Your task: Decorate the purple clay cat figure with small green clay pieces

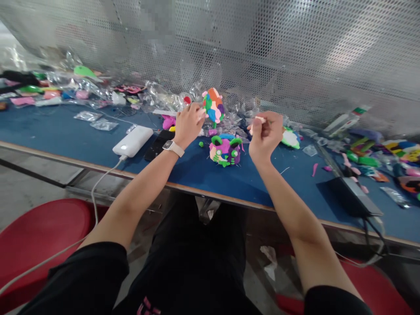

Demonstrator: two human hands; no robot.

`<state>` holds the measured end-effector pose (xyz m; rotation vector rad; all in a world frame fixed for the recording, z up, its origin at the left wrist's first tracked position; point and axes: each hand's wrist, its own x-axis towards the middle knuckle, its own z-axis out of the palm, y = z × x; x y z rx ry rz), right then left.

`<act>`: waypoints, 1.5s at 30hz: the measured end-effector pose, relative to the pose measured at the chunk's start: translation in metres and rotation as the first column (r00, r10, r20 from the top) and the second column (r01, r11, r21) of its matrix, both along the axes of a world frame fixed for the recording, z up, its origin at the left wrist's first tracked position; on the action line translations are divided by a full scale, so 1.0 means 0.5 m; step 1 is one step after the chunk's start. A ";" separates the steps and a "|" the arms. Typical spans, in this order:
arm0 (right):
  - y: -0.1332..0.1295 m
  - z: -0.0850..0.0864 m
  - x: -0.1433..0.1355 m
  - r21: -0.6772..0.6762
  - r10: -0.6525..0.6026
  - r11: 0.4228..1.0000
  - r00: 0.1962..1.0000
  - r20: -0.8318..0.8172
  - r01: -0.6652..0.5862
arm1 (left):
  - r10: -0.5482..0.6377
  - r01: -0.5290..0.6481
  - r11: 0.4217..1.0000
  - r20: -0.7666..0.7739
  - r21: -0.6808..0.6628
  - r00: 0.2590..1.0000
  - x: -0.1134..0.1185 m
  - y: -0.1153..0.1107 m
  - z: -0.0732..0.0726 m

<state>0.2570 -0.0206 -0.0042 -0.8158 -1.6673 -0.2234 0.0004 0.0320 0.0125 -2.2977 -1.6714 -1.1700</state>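
My left hand (190, 124), with a watch on its wrist, is closed at the left side of a multicoloured clay figure (214, 106). This figure has orange, blue, green and purple patches and is held above the table. My right hand (266, 133) is raised to the right, thumb and fingers pinching a small pale peach piece of clay (260, 119). Between my hands, a clay cat head (225, 151) stands on the blue table, purple and peach with green ears and whiskers. A tiny green clay ball (201, 144) lies left of it.
A white power bank (133, 141) with a cable and a black phone (159, 145) lie at left. Clear wrappers and clay scraps line the perforated metal panel (210, 48). A dark device (354, 197) sits at right. Red stools (46, 245) stand below the table edge.
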 end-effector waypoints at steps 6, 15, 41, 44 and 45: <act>0.001 -0.005 -0.025 -0.062 0.030 0.997 0.974 -0.225 -0.045 | 0.021 -0.086 0.963 -0.247 -0.257 0.969 -0.013 -0.009 0.001; 0.001 0.002 -0.020 -0.083 0.034 0.995 0.960 -0.279 -0.060 | -0.053 -0.115 0.922 -0.414 -0.371 0.909 -0.002 -0.011 -0.013; -0.045 0.017 -0.070 -0.121 0.257 0.955 0.959 -0.121 -0.271 | -0.446 0.579 0.722 -0.384 0.379 0.808 0.069 -0.088 -0.011; -0.055 0.014 -0.086 -0.151 0.339 0.922 0.931 -0.135 -0.357 | -0.430 0.583 0.681 -0.402 0.444 0.808 0.081 -0.094 -0.026; -0.056 0.012 -0.090 -0.152 0.356 0.913 0.921 -0.157 -0.379 | -0.422 0.566 0.682 -0.383 0.463 0.822 0.081 -0.093 -0.028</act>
